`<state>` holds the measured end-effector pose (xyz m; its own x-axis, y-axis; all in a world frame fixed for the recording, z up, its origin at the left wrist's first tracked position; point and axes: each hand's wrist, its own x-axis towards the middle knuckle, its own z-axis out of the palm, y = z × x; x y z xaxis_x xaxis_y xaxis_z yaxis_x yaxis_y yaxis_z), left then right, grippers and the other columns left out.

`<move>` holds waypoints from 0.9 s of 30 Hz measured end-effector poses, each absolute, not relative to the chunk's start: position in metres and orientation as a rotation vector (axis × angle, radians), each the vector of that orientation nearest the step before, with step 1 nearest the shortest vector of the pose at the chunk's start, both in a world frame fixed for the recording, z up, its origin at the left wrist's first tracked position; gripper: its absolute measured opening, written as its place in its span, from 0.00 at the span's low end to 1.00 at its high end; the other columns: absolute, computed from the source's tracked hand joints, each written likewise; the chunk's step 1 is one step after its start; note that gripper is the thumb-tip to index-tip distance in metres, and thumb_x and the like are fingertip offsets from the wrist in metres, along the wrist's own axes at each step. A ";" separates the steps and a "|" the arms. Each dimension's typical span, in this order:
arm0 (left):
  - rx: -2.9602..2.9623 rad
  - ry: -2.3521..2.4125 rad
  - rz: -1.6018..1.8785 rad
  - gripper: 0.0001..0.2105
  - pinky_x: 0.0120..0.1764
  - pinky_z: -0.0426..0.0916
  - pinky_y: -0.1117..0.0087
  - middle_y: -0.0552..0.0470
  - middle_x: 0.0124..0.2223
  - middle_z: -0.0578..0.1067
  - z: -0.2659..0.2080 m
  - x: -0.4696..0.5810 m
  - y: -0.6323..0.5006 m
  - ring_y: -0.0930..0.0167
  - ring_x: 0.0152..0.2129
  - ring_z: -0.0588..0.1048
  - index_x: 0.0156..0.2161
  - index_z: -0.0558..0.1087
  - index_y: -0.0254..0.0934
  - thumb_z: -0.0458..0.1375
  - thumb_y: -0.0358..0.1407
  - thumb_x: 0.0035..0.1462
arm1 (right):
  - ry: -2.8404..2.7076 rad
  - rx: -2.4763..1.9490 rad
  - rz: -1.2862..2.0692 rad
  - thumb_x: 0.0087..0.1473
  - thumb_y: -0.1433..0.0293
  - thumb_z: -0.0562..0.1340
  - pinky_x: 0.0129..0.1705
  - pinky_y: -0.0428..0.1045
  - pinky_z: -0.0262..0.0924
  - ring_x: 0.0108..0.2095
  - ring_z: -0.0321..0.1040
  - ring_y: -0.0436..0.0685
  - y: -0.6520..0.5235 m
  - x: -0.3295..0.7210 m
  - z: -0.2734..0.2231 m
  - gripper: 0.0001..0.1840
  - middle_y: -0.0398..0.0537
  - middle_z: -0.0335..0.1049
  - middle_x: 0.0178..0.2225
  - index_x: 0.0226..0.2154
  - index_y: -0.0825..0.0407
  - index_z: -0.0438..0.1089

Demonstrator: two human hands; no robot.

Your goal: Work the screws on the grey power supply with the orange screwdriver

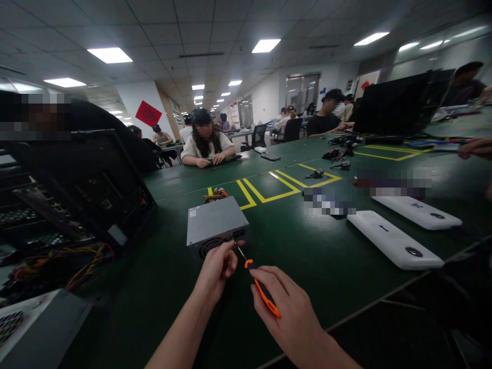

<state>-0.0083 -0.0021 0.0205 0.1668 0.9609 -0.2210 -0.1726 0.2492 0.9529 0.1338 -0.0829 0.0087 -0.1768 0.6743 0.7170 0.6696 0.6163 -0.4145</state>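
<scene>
A grey metal computer power supply (217,218) lies on the green table, with its fan grille and power socket facing me. My right hand (290,312) is closed around the orange and black handle of a screwdriver (265,296). The screwdriver's thin shaft points up and left, its tip close to the power supply's socket side. My left hand (218,269) is at the front face of the power supply, index finger beside the shaft's tip and the other fingers curled. Whatever its fingertips pinch is too small to make out. Bundled coloured cables (216,195) show behind the power supply.
An open black computer case (103,189) stands at left, with loose cables (90,266) and another metal power supply (42,328) before it. White power banks (395,240) lie at right. Yellow tape (269,199) marks the green table (307,297). A person (207,141) sits opposite.
</scene>
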 end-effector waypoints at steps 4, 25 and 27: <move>0.933 1.077 1.030 0.21 0.16 0.40 0.77 0.63 0.13 0.59 0.020 -0.009 -0.001 0.83 0.08 0.51 0.41 0.70 0.29 0.55 0.44 0.47 | -1.866 -1.062 -0.022 0.52 0.77 0.53 0.37 0.50 0.67 0.35 0.69 0.55 -0.082 0.133 0.008 0.12 0.52 0.69 0.36 0.42 0.54 0.62; 1.536 1.466 0.879 0.14 0.16 0.49 0.76 0.58 0.14 0.65 0.025 -0.010 -0.005 0.77 0.09 0.59 0.33 0.71 0.34 0.49 0.43 0.50 | -1.992 -1.023 -0.132 0.51 0.79 0.51 0.40 0.50 0.68 0.40 0.69 0.57 -0.084 0.139 0.020 0.15 0.55 0.68 0.40 0.41 0.56 0.67; 1.810 1.593 0.935 0.12 0.20 0.55 0.75 0.56 0.18 0.69 0.029 -0.013 -0.009 0.75 0.14 0.65 0.30 0.71 0.37 0.49 0.41 0.52 | -1.947 -0.982 -0.044 0.51 0.79 0.52 0.41 0.48 0.68 0.40 0.68 0.55 -0.085 0.145 0.020 0.15 0.53 0.68 0.39 0.41 0.54 0.67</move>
